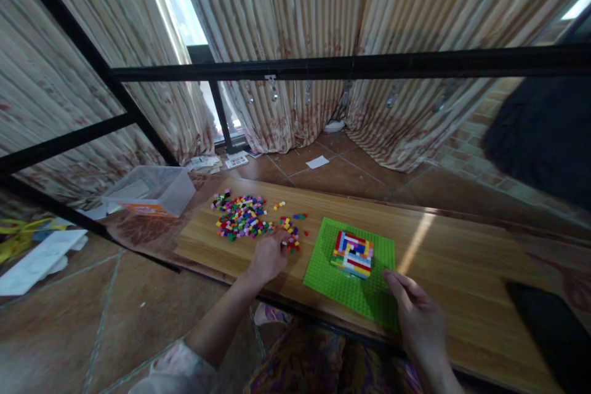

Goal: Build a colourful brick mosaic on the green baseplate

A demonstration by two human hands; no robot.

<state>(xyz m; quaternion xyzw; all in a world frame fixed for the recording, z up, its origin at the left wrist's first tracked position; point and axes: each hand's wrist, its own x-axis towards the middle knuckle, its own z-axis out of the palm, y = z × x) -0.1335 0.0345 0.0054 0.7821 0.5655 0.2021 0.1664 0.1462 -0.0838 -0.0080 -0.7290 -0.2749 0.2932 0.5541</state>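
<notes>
My left hand [269, 256] reaches down to the near right side of a heap of small loose toy bricks [244, 217] in many colours. Its fingers are curled in among a few bricks, and what they pinch is hidden. On a green studded baseplate [318, 265] stands a low, roughly square block of stacked bricks [353, 253], with a stepped top of mixed colours. My right hand [418, 311] is over the baseplate's right edge, beside the block but apart from it. Its thumb and forefinger are drawn together; anything between them is too small to make out.
The wooden tabletop [462, 271] carries a dark flat object [549, 326] at its right end. A clear plastic box [173, 188] with an orange label stands at the far left. A black metal bar [323, 68] crosses beyond the table, before striped curtains [295, 12].
</notes>
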